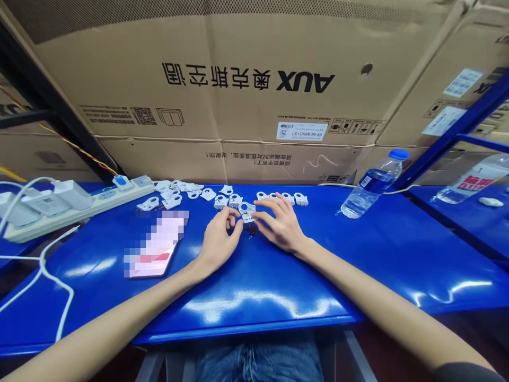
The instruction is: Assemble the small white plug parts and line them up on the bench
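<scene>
A small white plastic piece with a round ring (pixel 248 216) is between my two hands, near the back of the blue table. My left hand (pixel 218 239) is curled, its fingertips at the piece's left side. From the right, my right hand (pixel 280 225) reaches it with bent fingers, the thumb and index fingertips at its edge. Small red wires (pixel 251 232) show just below the piece. Beyond my hands stand similar white ring pieces (pixel 221 201), with more to the right (pixel 301 199). The exact fingertip contact is too small to make out fully.
More white pieces (pixel 172 199) lie loosely at the back left. A phone (pixel 159 249) rests left of my hands. A power strip (pixel 99 204) with chargers and white cables (pixel 63 276) occupies the left side. A water bottle (pixel 371 185) stands right; large cardboard (pixel 222 116) rises behind.
</scene>
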`<state>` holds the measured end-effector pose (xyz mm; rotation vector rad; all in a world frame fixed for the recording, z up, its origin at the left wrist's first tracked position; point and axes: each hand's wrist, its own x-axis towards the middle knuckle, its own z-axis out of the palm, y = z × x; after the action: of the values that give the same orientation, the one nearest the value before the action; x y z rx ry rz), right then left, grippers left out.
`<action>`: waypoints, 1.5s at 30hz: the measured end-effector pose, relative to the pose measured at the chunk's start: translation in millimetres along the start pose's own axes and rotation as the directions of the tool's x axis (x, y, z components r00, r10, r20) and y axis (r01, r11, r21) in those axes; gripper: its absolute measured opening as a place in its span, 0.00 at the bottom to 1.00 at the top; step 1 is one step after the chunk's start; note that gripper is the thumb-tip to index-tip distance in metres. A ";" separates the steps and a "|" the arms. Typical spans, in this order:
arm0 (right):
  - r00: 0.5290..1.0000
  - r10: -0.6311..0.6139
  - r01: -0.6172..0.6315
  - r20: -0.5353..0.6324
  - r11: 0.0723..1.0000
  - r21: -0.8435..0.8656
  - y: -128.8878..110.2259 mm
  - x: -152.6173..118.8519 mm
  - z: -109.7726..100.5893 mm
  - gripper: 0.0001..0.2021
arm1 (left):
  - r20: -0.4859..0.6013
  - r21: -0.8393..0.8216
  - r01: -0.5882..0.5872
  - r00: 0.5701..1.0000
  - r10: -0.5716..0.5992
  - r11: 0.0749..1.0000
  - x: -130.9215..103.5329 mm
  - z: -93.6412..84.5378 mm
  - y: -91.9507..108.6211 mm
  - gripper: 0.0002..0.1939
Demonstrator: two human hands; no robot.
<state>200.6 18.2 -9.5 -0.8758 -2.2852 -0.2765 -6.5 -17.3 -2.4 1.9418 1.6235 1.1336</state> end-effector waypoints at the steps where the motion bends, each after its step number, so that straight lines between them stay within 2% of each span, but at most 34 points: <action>1: 1.000 0.007 -0.007 0.010 1.000 0.009 -0.4 0.2 -0.6 0.09 | 0.000 0.002 -0.001 1.000 0.001 1.000 0.0 -0.1 -0.1 0.05; 9: 1.000 -0.008 0.008 0.011 1.000 0.003 0.1 0.2 0.6 0.09 | 0.015 -0.007 -0.026 1.000 0.026 1.000 -1.2 -1.1 0.1 0.06; 15: 0.999 -0.031 0.030 -0.029 0.999 -0.021 0.3 0.5 1.7 0.09 | 0.016 -0.046 -0.063 0.998 0.064 0.997 -2.5 -1.5 3.1 0.06; 19: 0.999 0.041 -0.041 -0.004 0.999 -0.025 0.6 1.7 2.1 0.09 | 0.029 -0.011 -0.107 0.994 0.107 0.994 -3.3 -0.6 3.6 0.06; 24: 0.984 0.162 -0.164 -0.072 0.986 -0.012 7.7 0.3 6.8 0.08 | 0.133 0.077 -0.093 0.988 0.082 0.993 -3.3 1.5 -0.1 0.05; 28: 0.972 0.226 -0.225 -0.067 0.974 0.023 14.0 3.9 12.9 0.08 | 0.159 0.116 -0.132 0.981 0.113 0.984 -4.2 2.8 -2.4 0.05; 37: 0.963 0.268 -0.268 -0.005 0.963 0.022 20.9 27.1 32.4 0.07 | 0.163 0.150 -0.148 0.979 0.123 0.977 -6.3 2.5 -1.2 0.05; 45: 0.953 0.301 -0.302 0.035 0.953 0.025 29.2 28.2 41.3 0.07 | 0.147 0.155 -0.133 0.983 0.110 0.979 -6.7 2.3 -1.9 0.05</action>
<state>183.1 71.6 -23.4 -1.2026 -2.1383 -0.0921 -6.0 -22.6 -7.4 2.1985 1.5875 0.9105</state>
